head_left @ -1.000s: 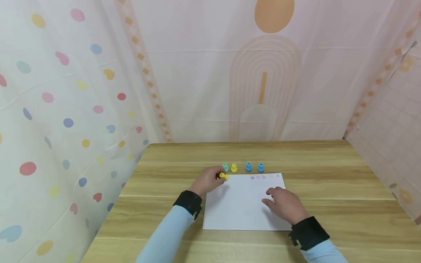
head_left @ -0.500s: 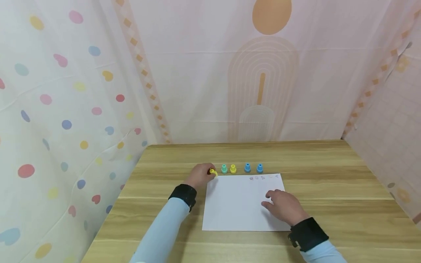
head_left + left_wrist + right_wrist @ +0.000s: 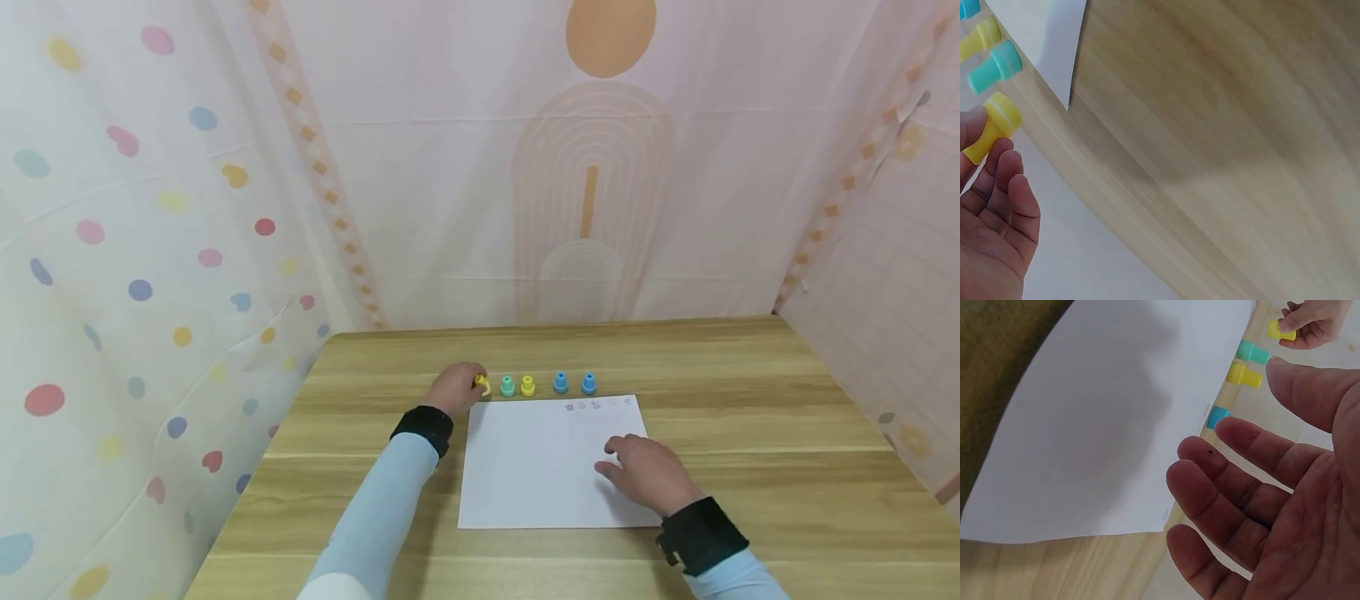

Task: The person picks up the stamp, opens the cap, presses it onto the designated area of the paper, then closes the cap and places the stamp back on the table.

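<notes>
My left hand pinches a small yellow stamp between thumb and fingers, at the left end of a row of stamps. Beside it stand a mint green stamp, a second yellow stamp and two blue stamps, all upright. Whether the held stamp touches the table cannot be told. A white sheet of paper lies in front of the row, with several small printed marks along its top right edge. Over the paper's right side hovers my right hand, fingers loosely bent around nothing.
A wood-grain table carries everything. Patterned curtain hangs behind its far edge and along both sides. Dark bands wrap both wrists.
My left hand has moved left and away from the paper's top left corner with the yellow stamp, to beside the mint green one. The right hand has stayed in place.
</notes>
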Demonstrator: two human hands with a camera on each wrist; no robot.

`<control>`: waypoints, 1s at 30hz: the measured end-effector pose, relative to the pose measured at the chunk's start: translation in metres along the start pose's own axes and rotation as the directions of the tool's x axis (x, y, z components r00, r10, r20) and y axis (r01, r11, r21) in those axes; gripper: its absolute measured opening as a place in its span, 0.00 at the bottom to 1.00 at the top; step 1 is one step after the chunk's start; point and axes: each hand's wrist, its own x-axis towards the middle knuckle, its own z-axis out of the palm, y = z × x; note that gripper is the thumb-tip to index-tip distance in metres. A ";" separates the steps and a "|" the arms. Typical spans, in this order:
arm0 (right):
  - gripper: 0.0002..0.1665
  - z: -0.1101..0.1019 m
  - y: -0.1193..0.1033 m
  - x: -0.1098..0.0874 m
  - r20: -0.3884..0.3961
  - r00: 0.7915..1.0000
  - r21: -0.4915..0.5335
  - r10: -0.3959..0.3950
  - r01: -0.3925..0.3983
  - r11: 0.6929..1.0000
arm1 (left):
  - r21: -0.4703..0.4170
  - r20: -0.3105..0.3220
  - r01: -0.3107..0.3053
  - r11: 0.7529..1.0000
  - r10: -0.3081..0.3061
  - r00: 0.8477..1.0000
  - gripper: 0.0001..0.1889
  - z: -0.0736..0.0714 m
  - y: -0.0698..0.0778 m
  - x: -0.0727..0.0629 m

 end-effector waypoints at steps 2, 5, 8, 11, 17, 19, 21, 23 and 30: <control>0.19 0.000 0.000 0.000 0.000 1.000 0.000 0.001 -0.001 1.000 | 0.008 0.004 0.016 1.000 -0.016 1.000 0.12 0.002 0.000 0.003; 0.19 0.000 0.001 0.000 -0.003 1.000 -0.001 0.000 0.000 1.000 | 0.026 0.016 0.040 0.999 -0.040 0.999 0.13 0.005 0.001 0.007; 0.19 0.000 0.001 0.000 -0.003 1.000 -0.005 0.000 0.000 1.000 | 0.051 0.026 0.047 0.998 -0.048 0.999 0.13 0.008 0.002 0.010; 0.19 0.000 0.002 0.000 -0.002 1.000 -0.009 0.001 -0.001 1.000 | 0.075 0.028 0.038 0.996 -0.041 0.999 0.13 0.010 0.003 0.012; 0.19 0.000 0.003 0.000 0.002 1.000 -0.010 0.008 -0.008 1.000 | 0.116 0.036 0.034 0.993 -0.038 0.999 0.13 0.014 0.004 0.014; 0.20 -0.001 0.002 -0.001 0.006 1.000 -0.005 0.013 -0.013 1.000 | 0.121 0.040 0.033 0.992 -0.038 0.998 0.13 0.015 0.004 0.015; 0.20 -0.001 0.003 -0.001 0.010 1.000 -0.001 0.017 -0.017 1.000 | 0.132 0.038 0.030 0.991 -0.035 0.999 0.13 0.016 0.003 0.015; 0.20 -0.002 0.003 -0.001 0.013 1.000 0.001 0.018 -0.018 1.000 | 0.139 0.033 0.029 0.990 -0.034 0.999 0.12 0.018 0.003 0.016; 0.20 -0.002 0.004 -0.003 0.007 1.000 0.007 0.014 -0.014 1.000 | 0.144 0.016 0.036 0.989 -0.039 0.999 0.15 0.021 0.000 0.017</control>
